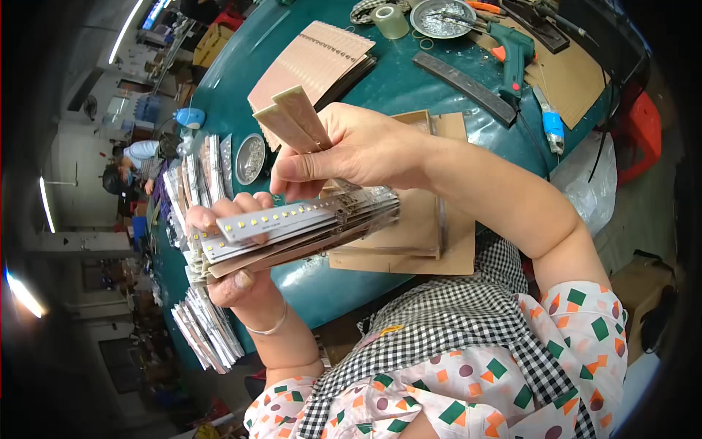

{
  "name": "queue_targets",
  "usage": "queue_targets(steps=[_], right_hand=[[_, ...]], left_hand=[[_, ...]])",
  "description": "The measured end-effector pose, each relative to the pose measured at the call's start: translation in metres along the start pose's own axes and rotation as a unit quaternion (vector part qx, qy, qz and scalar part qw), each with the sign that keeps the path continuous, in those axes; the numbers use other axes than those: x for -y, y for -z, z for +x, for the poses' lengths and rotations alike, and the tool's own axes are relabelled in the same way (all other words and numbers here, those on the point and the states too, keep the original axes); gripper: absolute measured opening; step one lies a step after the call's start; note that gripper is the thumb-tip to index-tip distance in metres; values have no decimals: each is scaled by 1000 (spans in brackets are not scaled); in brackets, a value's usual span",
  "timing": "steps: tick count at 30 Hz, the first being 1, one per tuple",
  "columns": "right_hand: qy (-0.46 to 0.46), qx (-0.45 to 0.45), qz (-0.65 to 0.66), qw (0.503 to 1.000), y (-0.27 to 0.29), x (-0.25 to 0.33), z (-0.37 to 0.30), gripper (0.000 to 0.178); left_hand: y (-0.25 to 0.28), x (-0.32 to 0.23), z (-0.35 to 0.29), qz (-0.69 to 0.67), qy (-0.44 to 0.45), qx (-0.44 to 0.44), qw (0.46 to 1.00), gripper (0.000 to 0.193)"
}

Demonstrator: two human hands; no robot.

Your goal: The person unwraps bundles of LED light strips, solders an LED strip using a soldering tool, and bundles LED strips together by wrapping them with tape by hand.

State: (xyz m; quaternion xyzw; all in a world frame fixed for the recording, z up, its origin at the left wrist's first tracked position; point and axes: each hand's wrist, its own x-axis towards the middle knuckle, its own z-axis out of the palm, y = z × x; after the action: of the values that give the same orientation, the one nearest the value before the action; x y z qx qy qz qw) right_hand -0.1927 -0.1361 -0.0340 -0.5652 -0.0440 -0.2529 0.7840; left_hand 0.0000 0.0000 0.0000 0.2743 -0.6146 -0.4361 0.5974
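Here, we see a bundle of light strips (pixel 285 228) held above the green tabletop (pixel 395 82), to the left of the cardboard (pixel 459 234), its right end reaching over the cardboard's near-left part. The uppermost strip is long, narrow and white, with one row of small yellow squares running along it. Beneath it we find more white strips and some brown, thin layers, slightly fanned out at the left end; the right end looks glossy, though we cannot tell what wraps it.

The left hand (pixel 247 289) grips the bundle's left end, fingers curled over the far side and thumb below. The right hand (pixel 358 150), just beyond the cardboard's left part, pinches a few short beige pieces (pixel 296 121) between thumb and fingers, their flat ends sticking up. Farther left of the cardboard we notice a round dish (pixel 251 159) of small bits.
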Motion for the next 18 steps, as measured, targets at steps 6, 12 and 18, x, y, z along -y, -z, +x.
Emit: queue_targets(steps=[6, 12, 18], right_hand=[[-14, -43, -59, 997, -8, 3, -4, 38], [20, 49, -54, 997, -10, 7, -9, 95], [88, 85, -292, 949, -15, 5, -3, 93]], left_hand=[[-12, 0, 0, -24, -22, -67, 997, 66], [-3, -2, -7, -41, -19, -56, 997, 72], [-12, -1, -6, -11, -60, -70, 996, 103]])
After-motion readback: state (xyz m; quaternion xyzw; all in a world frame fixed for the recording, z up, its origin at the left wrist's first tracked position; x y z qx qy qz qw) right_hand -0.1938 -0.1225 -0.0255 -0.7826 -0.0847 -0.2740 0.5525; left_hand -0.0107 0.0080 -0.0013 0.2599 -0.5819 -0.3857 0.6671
